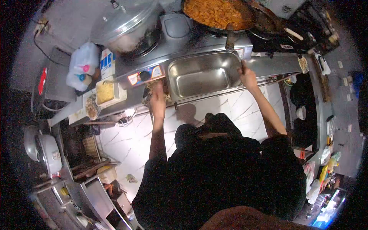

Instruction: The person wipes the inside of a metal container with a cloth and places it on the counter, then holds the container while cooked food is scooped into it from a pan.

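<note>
In the head view, a deep rectangular stainless-steel pan [205, 74] sits at the front edge of the metal tabletop [126, 101]. The right hand [249, 78] has its grip closed on the pan's right end. The left hand [157, 102] is near the pan's left end, beside a dark, mottled item [147, 94]; its fingers are blurred, so I cannot tell whether its grip is clenched or released.

Behind the left hand, a red, white and blue label [156, 72] surrounds a round black knob [144, 76] (its print is too small to read). Farther left, a white carton [107, 63] carries bold blue lettering, only partly visible and not legible. A small red-and-white label [286, 46] marks the black stove front at right, also unreadable.

Beyond the pan stand a large lidded silver pot [128, 28] and a wide black pan of orange-brown food [218, 13], a flat metal utensil [230, 38] hanging over its near rim towards the steel pan. Left of the label are a white square tub of pale yellow shreds [106, 92] and a translucent plastic jug [85, 59].
</note>
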### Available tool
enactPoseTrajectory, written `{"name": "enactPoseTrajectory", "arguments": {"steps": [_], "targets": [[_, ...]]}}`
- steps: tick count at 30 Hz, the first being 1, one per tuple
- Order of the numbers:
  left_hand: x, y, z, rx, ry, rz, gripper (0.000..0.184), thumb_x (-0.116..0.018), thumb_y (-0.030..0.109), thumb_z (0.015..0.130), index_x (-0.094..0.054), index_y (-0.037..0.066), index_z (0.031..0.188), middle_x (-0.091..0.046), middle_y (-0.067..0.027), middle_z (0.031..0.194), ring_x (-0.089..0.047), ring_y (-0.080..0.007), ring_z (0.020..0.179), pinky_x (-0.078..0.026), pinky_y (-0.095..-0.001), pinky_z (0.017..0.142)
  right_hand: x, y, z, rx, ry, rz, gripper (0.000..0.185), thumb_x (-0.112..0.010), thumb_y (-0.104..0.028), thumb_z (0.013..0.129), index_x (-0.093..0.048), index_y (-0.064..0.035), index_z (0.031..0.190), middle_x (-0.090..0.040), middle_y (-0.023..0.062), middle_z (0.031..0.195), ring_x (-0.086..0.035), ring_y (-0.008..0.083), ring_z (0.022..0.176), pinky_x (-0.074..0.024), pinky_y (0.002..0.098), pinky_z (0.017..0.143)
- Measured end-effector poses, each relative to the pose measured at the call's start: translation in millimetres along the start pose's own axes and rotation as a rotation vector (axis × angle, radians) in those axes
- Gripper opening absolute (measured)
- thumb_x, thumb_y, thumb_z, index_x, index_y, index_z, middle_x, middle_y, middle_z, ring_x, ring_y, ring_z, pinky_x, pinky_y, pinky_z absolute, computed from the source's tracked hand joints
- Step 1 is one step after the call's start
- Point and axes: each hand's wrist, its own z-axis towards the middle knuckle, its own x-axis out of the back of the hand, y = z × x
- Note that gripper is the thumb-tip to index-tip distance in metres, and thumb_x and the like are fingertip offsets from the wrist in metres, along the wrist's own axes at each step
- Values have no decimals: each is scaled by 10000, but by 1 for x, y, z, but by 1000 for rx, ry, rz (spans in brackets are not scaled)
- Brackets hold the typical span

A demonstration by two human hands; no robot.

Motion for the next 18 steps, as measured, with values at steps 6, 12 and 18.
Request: {"name": "enactPoseTrajectory", "arguments": {"steps": [6, 12, 18], "targets": [[-31, 6, 17, 41, -47, -326, 388, -564, 150, 820, -465, 1, 1165, -522, -78, 1078, -473, -149, 948, -364, -275, 830, 85, -91, 9, -144, 235, 609, 578, -451, -470, 857, -398, -12, 1205, -592, 235, 887, -612, 352, 819, -501, 436, 609], [-37, 38, 13, 22, -33, -300, 312, -552, 153, 820, -494, 2, 1087, -534, -65, 993, -479, -155, 902, -374, -285, 799, 116, -118, 47, -353, -451, 1510, 285, -459, -197, 868, -415, 4, 1065, -551, 170, 865, -612, 253, 686, -546, 385, 510], [-29, 48, 4, 0, -42, -191, 279, -523, 190, 861, -493, 14, 1076, -524, -66, 952, -475, -163, 889, -359, -288, 823, 121, -99, 55, -451, -362, 1476, 129, -366, -88, 872, -457, -60, 959, -462, 48, 639, -458, 125, 494, -402, 240, 382]]}}
